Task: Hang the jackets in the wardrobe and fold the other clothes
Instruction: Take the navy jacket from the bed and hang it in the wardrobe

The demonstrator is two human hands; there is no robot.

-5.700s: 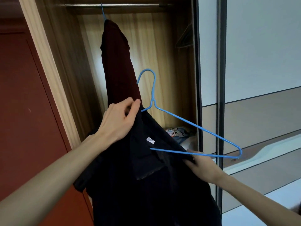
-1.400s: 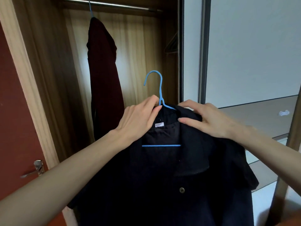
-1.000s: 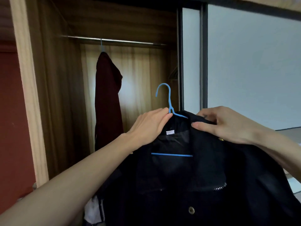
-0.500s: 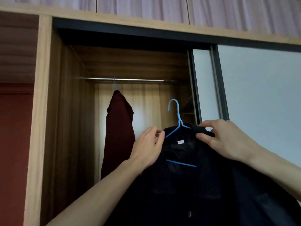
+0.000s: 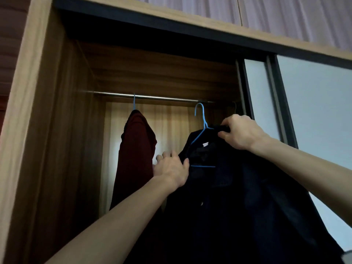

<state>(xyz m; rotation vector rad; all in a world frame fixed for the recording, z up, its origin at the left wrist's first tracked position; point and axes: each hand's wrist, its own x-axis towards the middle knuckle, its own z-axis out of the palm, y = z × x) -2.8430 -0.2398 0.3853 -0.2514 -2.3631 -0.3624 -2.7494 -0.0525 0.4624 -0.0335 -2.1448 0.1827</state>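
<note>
A dark navy jacket (image 5: 238, 197) sits on a blue wire hanger (image 5: 202, 119). The hanger's hook is raised just below the metal wardrobe rail (image 5: 162, 97), apart from it as far as I can tell. My right hand (image 5: 241, 133) grips the jacket's collar and the hanger's shoulder at the top. Lower down, my left hand (image 5: 171, 169) holds the jacket's left front edge, thumb on the cloth and fingers behind it. A dark red jacket (image 5: 136, 149) hangs from the rail on its own blue hanger, to the left.
The wardrobe's wooden side panel (image 5: 38, 130) stands at the left. A sliding door with a dark frame (image 5: 280, 103) and pale panel covers the right half. Bare rail shows between the red jacket and the raised hanger. Upper cupboard doors (image 5: 247, 12) sit above.
Both hands have lifted the navy jacket up and into the wardrobe, so the hook now reaches the rail's height. My left hand slid from the collar down to the front edge.
</note>
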